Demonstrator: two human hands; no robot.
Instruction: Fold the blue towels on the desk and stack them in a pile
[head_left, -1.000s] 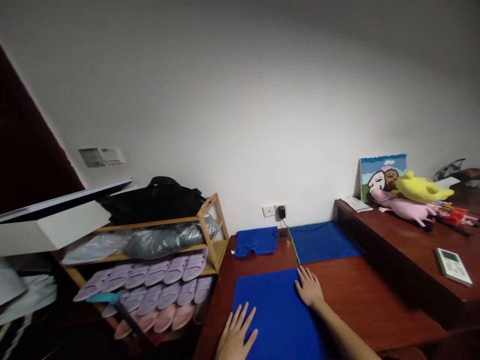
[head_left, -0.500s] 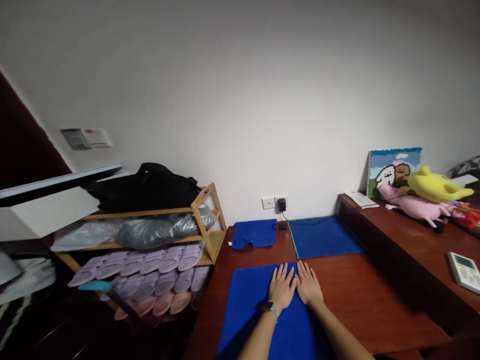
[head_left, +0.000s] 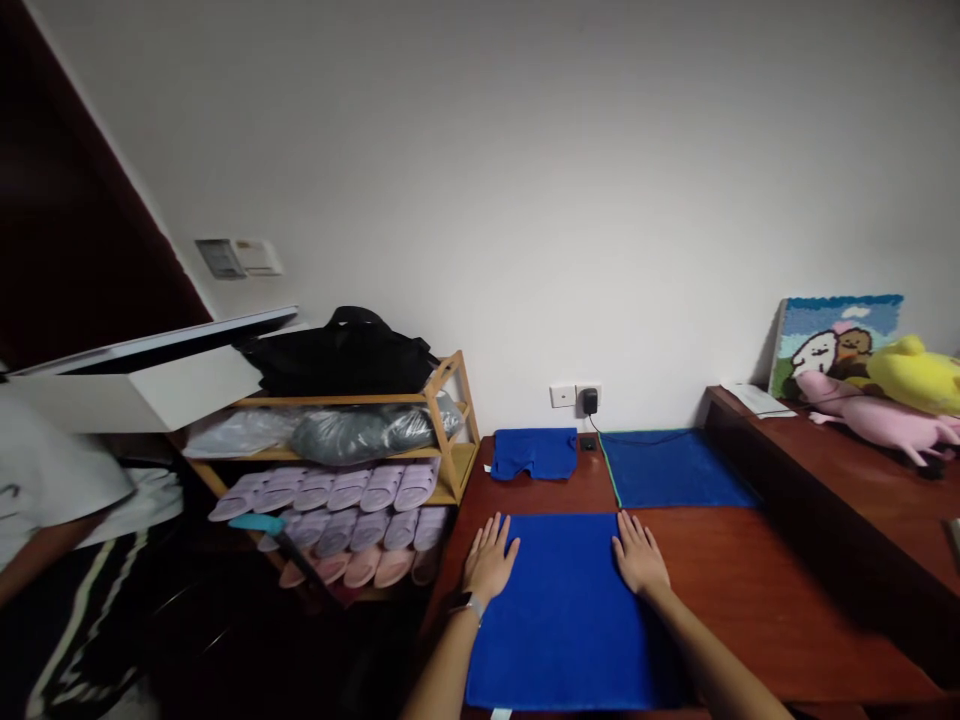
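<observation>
A blue cloth [head_left: 566, 620] lies spread out flat on the reddish-brown wooden table [head_left: 757, 590], a small white tag at its near edge. My left hand [head_left: 489, 560] rests palm down on its far left corner, fingers stretched out, with a watch on the wrist. At the far right corner my right hand [head_left: 641, 555] lies flat, fingers extended, partly on the cloth and partly beside it. Behind them are a smaller folded blue cloth [head_left: 534, 453] and another flat blue cloth [head_left: 675, 470] with a green edge on its left.
A charger [head_left: 590, 401] sits in the wall outlet, its cable trailing over the back cloth. Left stands a wooden rack [head_left: 442, 440] with slippers and a black bag [head_left: 345, 355]. A person [head_left: 60, 500] is at the far left. Plush toys [head_left: 870, 415] lie on the raised right ledge [head_left: 847, 480].
My hands have moved apart: the left slid to the cloth's left corner, the right stayed near the right corner. The view has turned left, bringing more of the person into sight.
</observation>
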